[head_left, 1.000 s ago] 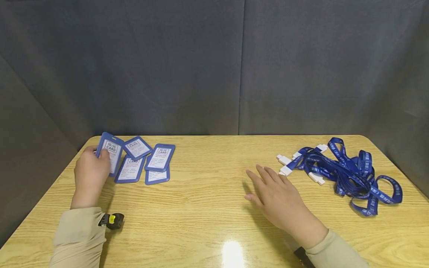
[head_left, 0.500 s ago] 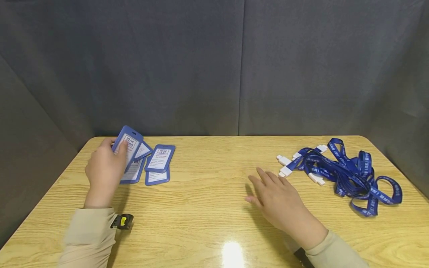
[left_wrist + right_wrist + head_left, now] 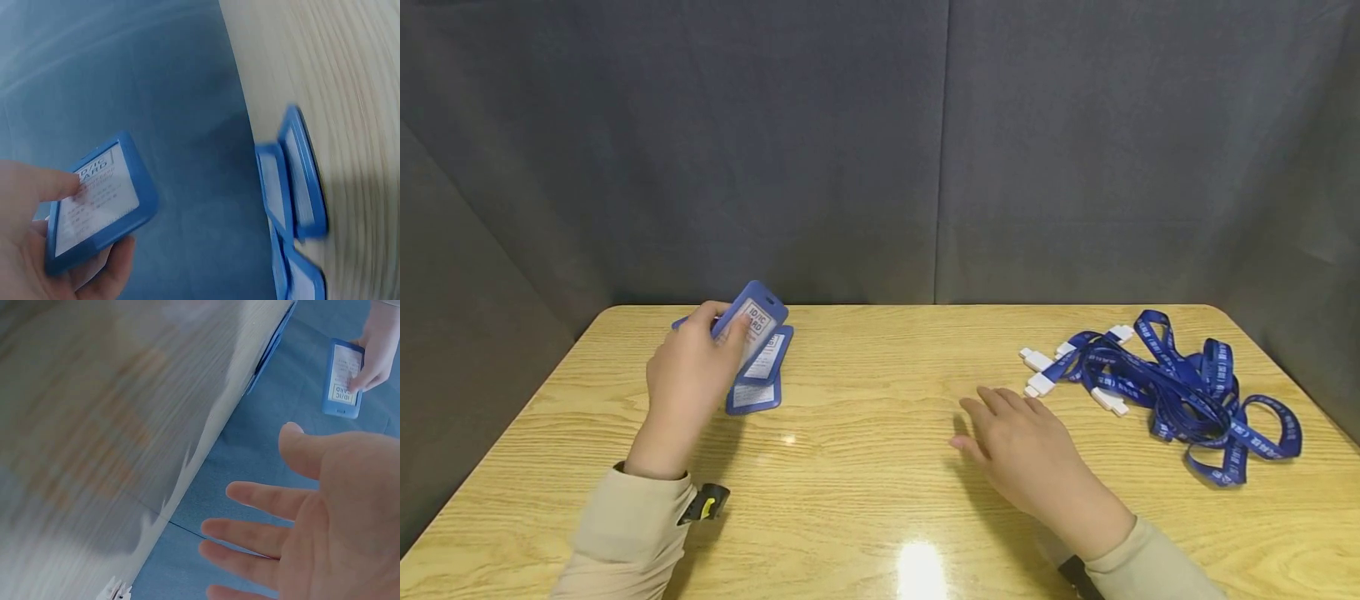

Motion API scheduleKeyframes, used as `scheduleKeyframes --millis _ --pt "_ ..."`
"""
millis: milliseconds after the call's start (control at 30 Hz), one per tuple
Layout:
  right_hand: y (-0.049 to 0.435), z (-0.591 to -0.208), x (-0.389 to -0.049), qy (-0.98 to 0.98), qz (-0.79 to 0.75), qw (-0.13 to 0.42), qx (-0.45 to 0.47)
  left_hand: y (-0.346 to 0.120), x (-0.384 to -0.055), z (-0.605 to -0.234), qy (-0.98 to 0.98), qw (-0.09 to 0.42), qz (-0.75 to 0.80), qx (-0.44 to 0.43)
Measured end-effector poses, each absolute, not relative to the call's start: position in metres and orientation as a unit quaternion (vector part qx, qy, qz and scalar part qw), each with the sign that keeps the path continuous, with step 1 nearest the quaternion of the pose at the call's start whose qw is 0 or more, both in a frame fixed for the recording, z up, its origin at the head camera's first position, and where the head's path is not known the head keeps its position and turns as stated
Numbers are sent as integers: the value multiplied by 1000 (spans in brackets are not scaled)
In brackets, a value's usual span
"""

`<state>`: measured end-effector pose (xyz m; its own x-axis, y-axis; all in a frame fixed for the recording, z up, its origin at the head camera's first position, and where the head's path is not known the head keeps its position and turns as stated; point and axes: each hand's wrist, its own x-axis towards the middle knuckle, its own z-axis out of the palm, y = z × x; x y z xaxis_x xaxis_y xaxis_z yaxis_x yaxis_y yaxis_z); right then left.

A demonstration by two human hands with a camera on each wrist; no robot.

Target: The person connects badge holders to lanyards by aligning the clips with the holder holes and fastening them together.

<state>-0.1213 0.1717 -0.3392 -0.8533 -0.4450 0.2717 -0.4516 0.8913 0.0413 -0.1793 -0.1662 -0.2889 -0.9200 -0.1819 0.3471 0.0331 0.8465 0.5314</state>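
My left hand point(image 3: 688, 379) grips a blue-framed ID card holder point(image 3: 97, 203), thumb on its printed face and fingers behind. It is raised and tilted in front of the other card holders point(image 3: 754, 398) at the table's back left. In the left wrist view several card holders point(image 3: 303, 178) lie overlapping on the table, partly hidden from the head by my hand. Over the table right of centre is my right hand point(image 3: 1026, 450), fingers spread and holding nothing. In the right wrist view its palm point(image 3: 350, 519) shows bare.
A tangled pile of blue printed lanyards point(image 3: 1187, 392) with white plastic clips point(image 3: 1040, 384) lies on the right of the wooden table point(image 3: 850, 467), just beyond my right hand. A dark grey cloth screen point(image 3: 820, 150) stands along the back and sides.
My left hand has lifted the card holder from the left end of the group and carried it rightward over the others. The right hand stays almost in place.
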Motion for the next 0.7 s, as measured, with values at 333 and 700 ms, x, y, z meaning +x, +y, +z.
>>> scheduleKeyframes --millis 333,700 --pt "171 -337 -121 -966 17 129 223 -136 -175 -293 -936 103 -333 -38" --pt "171 -337 -120 -967 16 128 219 -117 -172 -307 -910 50 -397 -105"
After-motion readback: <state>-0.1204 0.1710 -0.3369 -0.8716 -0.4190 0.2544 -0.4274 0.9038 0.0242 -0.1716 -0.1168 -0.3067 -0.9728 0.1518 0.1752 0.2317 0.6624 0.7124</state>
